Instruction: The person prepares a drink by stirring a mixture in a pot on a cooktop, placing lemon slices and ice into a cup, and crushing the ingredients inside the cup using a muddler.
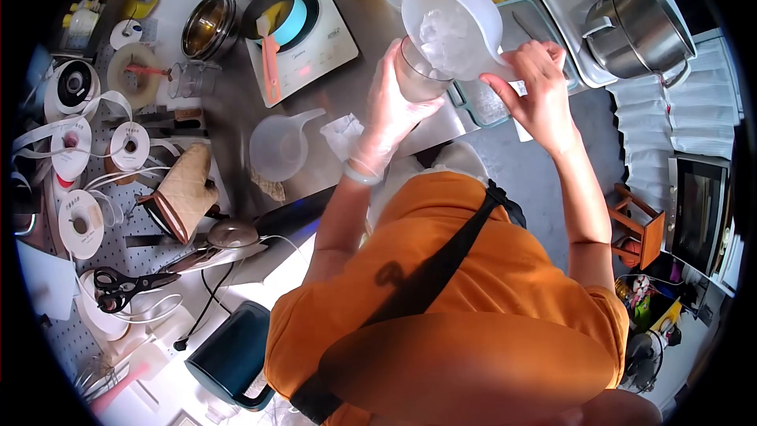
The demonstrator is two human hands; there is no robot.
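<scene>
My left hand [386, 102], in a thin clear glove, wraps round a clear cup [422, 79]. Above the cup's mouth, a translucent white plastic scoop [481, 20] is tilted, with clear, ice-like chunks [443, 38] inside it. My right hand [536, 83] grips the scoop's handle, thumb out to the side. The scoop's rim overlaps the cup's top; whether they touch I cannot tell. On the steel counter, left of my left hand, lies a second translucent scoop [277, 148] beside a crumpled white tissue [342, 136].
A blue pan [289, 17] with a spatula [270, 63] in it stands on an induction cooker [335, 35]. Behind my right hand are a glass tray [524, 20] and a large steel pot [643, 24]. Ribbon spools [71, 146], an oven mitt [185, 189] and scissors [118, 288] crowd the left.
</scene>
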